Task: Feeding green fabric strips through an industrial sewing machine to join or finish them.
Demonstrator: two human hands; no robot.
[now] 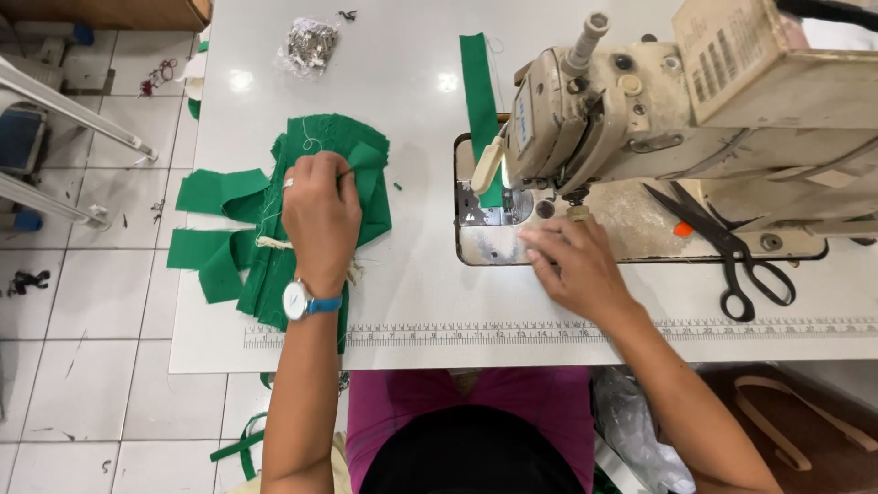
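A: Start with the hands. What is each one doing?

B: The left hand (pixel 320 220) lies on the pile of green fabric pieces (pixel 274 233), fingers curled in, the tips pinching the edge of the top piece near its upper corner. It has hold of cloth, not much of it. A watch with a blue strap (pixel 300 301) sits on that wrist.

A: And the other?

B: The right hand (pixel 572 265) rests flat on the metal bed plate (pixel 498 238) of the sewing machine (pixel 658 110), fingers loosely spread and pointing towards the needle area. It grips nothing, as far as I can see.

A: Why would the pile sit there?

B: My guess: it lies at the left of the white table (pixel 412 91), within easy reach of that arm, so pieces can be drawn off one at a time while the other hand waits at the machine.

A: Anything under the needle?

B: A long green strip (pixel 477 101) runs away from the presser foot across the table, behind the machine head. Its near end is partly hidden.

A: What else lies about?

B: Black scissors (pixel 732 247) lie on the machine bed to the right, close to the working hand. A ruler strip (pixel 439 334) runs along the table's near edge. A small clear bag of metal bits (pixel 309 44) sits at the far side, well apart from both hands.
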